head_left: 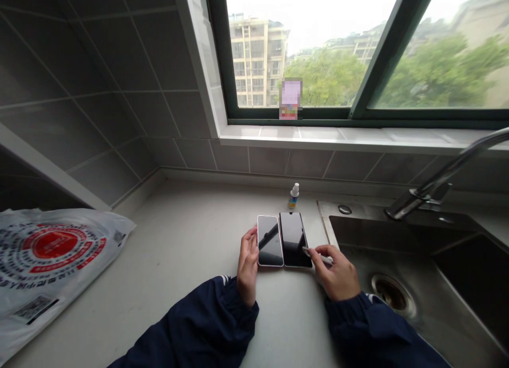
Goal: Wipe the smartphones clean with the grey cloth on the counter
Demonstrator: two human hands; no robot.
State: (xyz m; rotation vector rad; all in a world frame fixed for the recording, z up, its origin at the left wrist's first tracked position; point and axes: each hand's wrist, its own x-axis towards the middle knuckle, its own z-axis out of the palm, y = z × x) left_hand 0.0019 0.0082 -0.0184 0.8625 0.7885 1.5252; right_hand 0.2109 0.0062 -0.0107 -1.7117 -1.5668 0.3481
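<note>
Black glass-fronted rectangular phone (pixel 293 235) flat on pale smooth counter (pixel 191 230). Left of it, white-rimmed dark-screened phone (pixel 270 241); left hand (pixel 248 256) rests along its outer edge, unclenched. Right hand (pixel 336 271) pinches slim pale tool (pixel 327 260) at black phone's right edge. From here, I'd keep tool low, pressure light, phones steady.

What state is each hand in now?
Left hand: loosely open, against the white-edged phone.
Right hand: closed, holding a slim pale tool at the black phone.

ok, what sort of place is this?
Likely a home kitchen: a steel sink with a faucet, a pale counter and a tiled wall under a window.
</note>
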